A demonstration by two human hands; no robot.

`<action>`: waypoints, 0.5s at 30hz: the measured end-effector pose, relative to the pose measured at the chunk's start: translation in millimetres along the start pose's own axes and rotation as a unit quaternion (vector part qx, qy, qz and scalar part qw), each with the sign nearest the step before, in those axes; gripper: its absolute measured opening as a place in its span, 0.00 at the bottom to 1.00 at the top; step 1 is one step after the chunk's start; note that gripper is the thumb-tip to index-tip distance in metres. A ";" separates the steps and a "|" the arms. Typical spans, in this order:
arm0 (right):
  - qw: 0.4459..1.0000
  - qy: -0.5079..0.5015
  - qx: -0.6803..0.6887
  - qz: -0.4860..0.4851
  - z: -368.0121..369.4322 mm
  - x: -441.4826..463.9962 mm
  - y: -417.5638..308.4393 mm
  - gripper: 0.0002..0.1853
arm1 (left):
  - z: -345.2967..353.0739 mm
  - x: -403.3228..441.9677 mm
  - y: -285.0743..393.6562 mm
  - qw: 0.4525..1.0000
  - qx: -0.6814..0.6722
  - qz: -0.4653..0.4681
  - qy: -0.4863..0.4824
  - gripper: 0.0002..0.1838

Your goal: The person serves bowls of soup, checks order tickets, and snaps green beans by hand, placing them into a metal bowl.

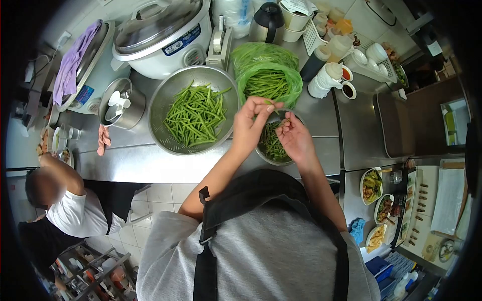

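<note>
My left hand (252, 122) pinches a green bean (269, 105) between thumb and finger, above the front edge of a green plastic bag (251, 57) filled with long beans (267, 84). To its right, my right hand (295, 136) is over a small metal bowl (261, 153) of green bean scraps (271, 142). Its fingers are curled together, and what they hold, if anything, is too small to make out. Left of my hands a large perforated metal colander (159, 131) holds a heap of green beans (195, 114).
Rice cookers (163, 37), a metal pot with ladles (134, 103) and a thermos (267, 22) stand behind and left. Bottles (315, 62) and sauce cups (348, 90) are at the back right. Food dishes (371, 186) stand right. Another person (75, 205) sits at the left.
</note>
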State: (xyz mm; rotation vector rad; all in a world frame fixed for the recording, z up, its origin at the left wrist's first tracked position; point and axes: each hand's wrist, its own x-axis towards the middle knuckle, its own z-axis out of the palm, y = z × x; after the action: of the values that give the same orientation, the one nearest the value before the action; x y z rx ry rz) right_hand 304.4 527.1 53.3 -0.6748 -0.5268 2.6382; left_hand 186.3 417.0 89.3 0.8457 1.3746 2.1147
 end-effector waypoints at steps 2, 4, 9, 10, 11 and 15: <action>0.997 -0.012 -0.073 -0.003 -1.6 -2.0 -9.0 0.13 | -12.1 6.3 21.8 0.991 0.114 0.050 0.049 0.06; 0.976 -0.019 -0.215 0.000 7.9 -17.7 -19.1 0.13 | -43.3 15.4 28.1 0.949 0.281 0.073 0.123 0.07; 0.755 -0.057 -0.642 -0.116 4.9 -18.6 -29.8 0.15 | -91.0 34.9 37.1 0.775 0.603 0.114 0.154 0.21; 0.728 -0.042 -0.672 -0.130 8.9 -16.4 -32.4 0.16 | -83.3 39.6 35.2 0.791 0.586 0.120 0.131 0.22; 0.695 -0.025 -0.709 -0.118 22.1 -15.3 -37.9 0.15 | -72.8 43.7 31.8 0.807 0.568 0.124 0.107 0.23; 0.590 0.000 -0.759 -0.274 46.9 19.3 -44.7 0.13 | -23.2 62.1 -15.5 0.846 0.518 0.102 -0.067 0.11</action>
State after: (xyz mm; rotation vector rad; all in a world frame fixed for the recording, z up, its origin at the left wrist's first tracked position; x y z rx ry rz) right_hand 275.7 561.7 103.8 -0.6457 -2.4987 1.0164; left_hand 127.4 450.4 82.7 1.5360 2.4474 1.2496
